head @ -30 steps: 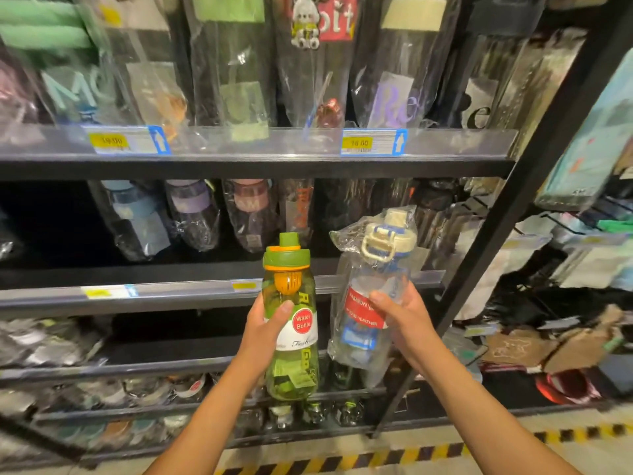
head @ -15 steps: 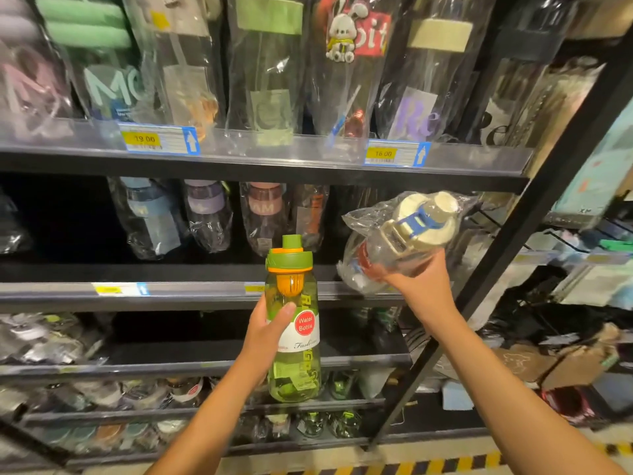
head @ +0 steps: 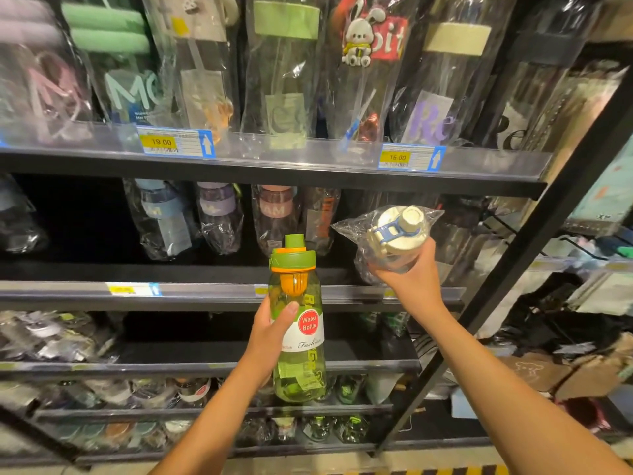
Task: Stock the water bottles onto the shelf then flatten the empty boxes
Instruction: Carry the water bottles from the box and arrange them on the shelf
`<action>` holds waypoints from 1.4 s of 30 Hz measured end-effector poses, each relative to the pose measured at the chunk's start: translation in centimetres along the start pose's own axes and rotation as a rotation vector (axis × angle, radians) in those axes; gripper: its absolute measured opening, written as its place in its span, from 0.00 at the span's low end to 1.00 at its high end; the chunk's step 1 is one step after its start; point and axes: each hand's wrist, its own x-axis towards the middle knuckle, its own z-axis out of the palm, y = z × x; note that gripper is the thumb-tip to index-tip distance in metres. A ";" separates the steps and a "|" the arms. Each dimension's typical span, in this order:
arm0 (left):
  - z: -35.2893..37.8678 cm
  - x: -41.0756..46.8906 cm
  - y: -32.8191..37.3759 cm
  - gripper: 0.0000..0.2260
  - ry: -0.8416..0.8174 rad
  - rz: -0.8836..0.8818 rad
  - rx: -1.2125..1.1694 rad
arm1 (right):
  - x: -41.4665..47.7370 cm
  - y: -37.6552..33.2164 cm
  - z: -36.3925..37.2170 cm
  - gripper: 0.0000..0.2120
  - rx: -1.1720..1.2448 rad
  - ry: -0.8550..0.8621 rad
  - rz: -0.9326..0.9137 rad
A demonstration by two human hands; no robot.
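Stocking looks midway. The left hand grips an upright green translucent plastic bottle before the middle black shelf's front edge. The right hand clasps a bag-wrapped, cream-lidded clear bottle, tilted above that edge's right end. Neither is shelved yet.

This was a shop aisle. Black metal shelves carried rows of clear drinking bottles sealed in transparent plastic bags. Clear strips along the shelf edges held a yellow 19.00 price label and a yellow 16.00 price label, each beside a blue arrow.
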 end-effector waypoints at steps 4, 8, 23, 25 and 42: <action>-0.2 0.1 0.0 0.33 0.000 -0.008 -0.010 | 0.4 0.2 0.4 0.42 -0.041 0.013 0.021; -0.3 0.2 0.0 0.32 -0.006 -0.016 -0.011 | 1.2 0.0 0.9 0.42 -0.081 0.028 0.044; -0.6 1.3 -0.9 0.34 0.009 -0.041 -0.004 | 5.3 -0.8 1.8 0.39 -0.173 0.099 0.333; -0.4 1.3 -0.9 0.34 0.007 -0.045 -0.001 | 5.3 -0.8 1.9 0.37 -0.176 0.092 0.336; 1.1 1.8 1.4 0.35 -0.067 0.090 0.099 | 2.7 0.0 1.5 0.40 -0.104 0.074 0.287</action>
